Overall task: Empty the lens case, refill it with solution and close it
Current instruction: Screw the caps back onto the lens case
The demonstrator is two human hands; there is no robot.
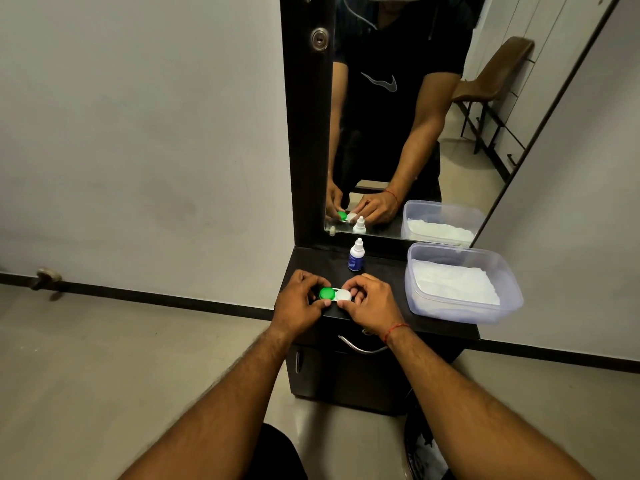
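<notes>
Lens case (335,294): lies flat near the desk's (381,315) front-left corner, green cap (327,293) to the left, white cap (344,295) to the right; both caps appear seated.
Left hand (299,301): grip closed on the green-capped end, thumb and fingertips around that cap.
Right hand (370,303): grip closed on the white-capped end, fingers curled over it.
Step in hand: judged to be the handling of the caps; whether they are being loosened for emptying or tightened at the end cannot be told.
Next move: if opening, it calls for one hand to steady the case while the other twists a cap, keeping the case level.
Solution bottle (356,255): upright, capped, near the desk's back edge, just behind the case.
Plastic tub (498,306): fills the desk's right side, white lining inside.
Edges: the case sits close to the front edge, so a freed cap could roll off.
Open room: a narrow dark strip between case, bottle and tub.
</notes>
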